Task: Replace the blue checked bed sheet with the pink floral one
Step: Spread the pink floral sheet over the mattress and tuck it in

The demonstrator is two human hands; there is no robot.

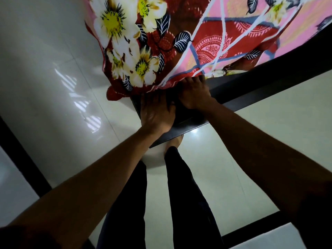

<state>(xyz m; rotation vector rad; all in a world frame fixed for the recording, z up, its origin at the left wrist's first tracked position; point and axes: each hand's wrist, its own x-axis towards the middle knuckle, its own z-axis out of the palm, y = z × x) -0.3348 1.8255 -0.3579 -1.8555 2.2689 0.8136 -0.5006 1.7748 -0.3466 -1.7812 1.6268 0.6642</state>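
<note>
The pink floral sheet covers the top of the bed and spills over its near corner, its loose hem hanging over the dark bed frame that runs from that corner off toward the right edge of the view. No blue checked sheet is in sight, so the swap looks well along, with the tucking at this corner the step in hand. The fold to be tucked lies directly above and beyond both hands, along the line where the mattress meets the frame. Both arms reach straight forward and down from the person, who stands at the corner on the pale tiled floor. The right hand, slightly nearer the hem, has its fingers curled and pushed up under the cloth edge; whether they pinch it I cannot tell. The left hand lies flat and spread, fingers extended, pressing at the frame's corner just beneath the hanging fabric, gripping nothing visible.
</note>
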